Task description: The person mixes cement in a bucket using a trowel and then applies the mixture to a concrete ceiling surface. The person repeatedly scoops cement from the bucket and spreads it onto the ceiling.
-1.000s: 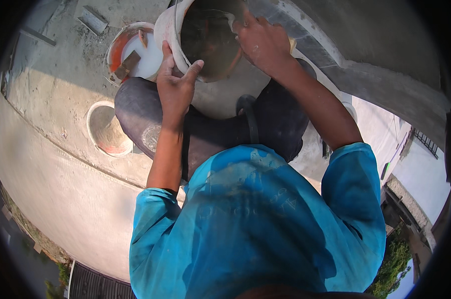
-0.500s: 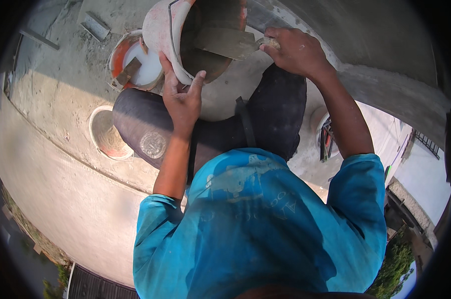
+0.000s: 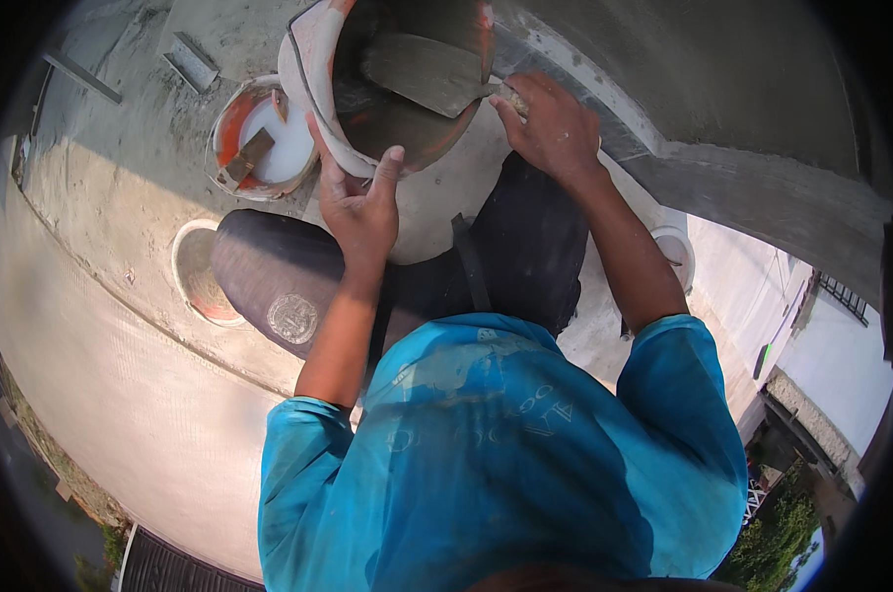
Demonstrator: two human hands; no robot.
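Note:
A whitish bucket [image 3: 303, 84] with orange-red patches and a wire handle is tipped so its mouth faces me. My left hand [image 3: 360, 202] grips its near rim, thumb toward the mouth and fingers along the outside. In my right hand [image 3: 553, 128] is the handle of a trowel, fingers closed round it. The trowel's grey, coated blade [image 3: 425, 75] lies across the bucket's mouth, partly inside. Grey residue coats the bucket's inner wall; its bottom is in shadow.
Left of it stands an orange-rimmed bucket [image 3: 231, 128] of milky liquid with a flat tool in it. A pale bucket [image 3: 198, 271] sits by my left knee, another [image 3: 675, 259] at right. A grey wall [image 3: 742, 109] rises at right. A metal channel piece [image 3: 190, 61] lies far left.
My right hand has moved left and slightly down, bringing the trowel blade further into the bucket's mouth. The bucket has shifted slightly left. My left hand keeps its grip on the rim.

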